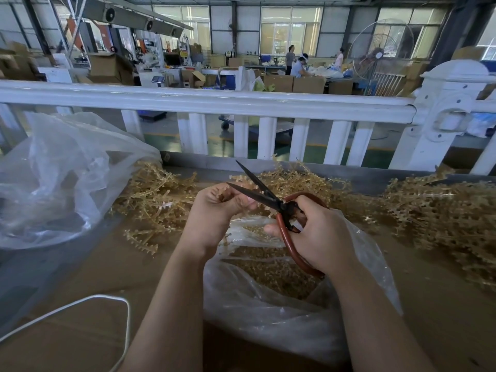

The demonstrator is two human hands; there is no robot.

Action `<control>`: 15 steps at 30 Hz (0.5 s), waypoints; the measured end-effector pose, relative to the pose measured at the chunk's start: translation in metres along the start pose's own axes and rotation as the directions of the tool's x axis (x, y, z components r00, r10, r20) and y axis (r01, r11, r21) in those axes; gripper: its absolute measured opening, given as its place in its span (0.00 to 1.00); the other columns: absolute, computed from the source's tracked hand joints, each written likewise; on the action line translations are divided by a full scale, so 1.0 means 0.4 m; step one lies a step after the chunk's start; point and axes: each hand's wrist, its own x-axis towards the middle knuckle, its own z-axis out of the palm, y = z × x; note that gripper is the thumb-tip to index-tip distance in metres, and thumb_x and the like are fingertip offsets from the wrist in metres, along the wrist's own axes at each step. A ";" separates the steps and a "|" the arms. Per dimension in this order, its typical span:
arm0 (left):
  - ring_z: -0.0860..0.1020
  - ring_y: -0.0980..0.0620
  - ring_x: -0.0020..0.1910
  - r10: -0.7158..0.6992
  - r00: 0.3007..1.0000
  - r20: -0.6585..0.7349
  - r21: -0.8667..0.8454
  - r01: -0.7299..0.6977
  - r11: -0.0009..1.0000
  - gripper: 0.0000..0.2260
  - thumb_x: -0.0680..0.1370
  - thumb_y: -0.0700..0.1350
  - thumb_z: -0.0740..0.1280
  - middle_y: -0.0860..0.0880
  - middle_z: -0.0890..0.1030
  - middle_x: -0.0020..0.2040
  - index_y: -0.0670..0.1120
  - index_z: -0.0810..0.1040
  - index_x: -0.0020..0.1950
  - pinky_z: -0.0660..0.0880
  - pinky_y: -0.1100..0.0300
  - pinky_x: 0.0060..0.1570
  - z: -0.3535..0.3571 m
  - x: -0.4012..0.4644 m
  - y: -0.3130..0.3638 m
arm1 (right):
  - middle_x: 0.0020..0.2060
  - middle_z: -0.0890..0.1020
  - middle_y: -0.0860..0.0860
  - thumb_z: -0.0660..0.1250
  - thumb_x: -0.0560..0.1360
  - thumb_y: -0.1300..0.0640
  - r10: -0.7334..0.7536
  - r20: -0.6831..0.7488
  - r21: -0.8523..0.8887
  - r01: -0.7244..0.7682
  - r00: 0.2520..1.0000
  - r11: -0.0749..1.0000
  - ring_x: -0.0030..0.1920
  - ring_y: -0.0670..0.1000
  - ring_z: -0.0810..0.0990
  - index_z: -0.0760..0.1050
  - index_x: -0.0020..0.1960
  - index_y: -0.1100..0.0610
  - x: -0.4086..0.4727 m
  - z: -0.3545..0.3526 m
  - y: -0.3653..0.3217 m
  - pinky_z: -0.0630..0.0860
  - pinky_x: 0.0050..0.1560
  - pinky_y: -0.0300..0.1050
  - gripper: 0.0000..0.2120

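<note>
Trimming the tan plastic sprig (226, 196) looks to be the step in hand, and you are set up for it; your left hand (217, 208) pinches the sprig between curled fingers and thumb, just above the far edge of the open bag (268, 318), while your right hand (319, 234) grips the red handles of the scissors (268, 196), whose dark blades stand apart in a V with the nearer blade close to your left fingertips. Feed the sprig deep into the crotch of the blades, where the cut is strongest, rather than snipping at the tips; turn your left wrist so the stem lies across the blades and your fingertips sit behind the cutting line, since they look very close to the edge. Hold the work over the mouth of the bag so each piece drops onto the cut pieces (271, 267) inside and not onto the cardboard tabletop (80, 331); close the blades in one short firm squeeze. The uncut heap (155, 200) lies near your left hand for the next sprig; how much of this sprig is left to trim I cannot tell.
</note>
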 end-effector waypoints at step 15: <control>0.82 0.52 0.42 -0.034 0.999 0.022 -0.104 0.036 0.994 0.04 0.72 0.45 0.72 0.48 0.84 0.38 0.47 0.84 0.38 0.78 0.61 0.48 0.006 0.001 -0.006 | 0.35 0.81 0.40 0.59 0.63 0.21 -0.011 -0.040 0.037 0.012 0.999 0.999 0.37 0.42 0.81 0.78 0.46 0.47 -0.008 -0.006 -0.007 0.72 0.33 0.31 0.32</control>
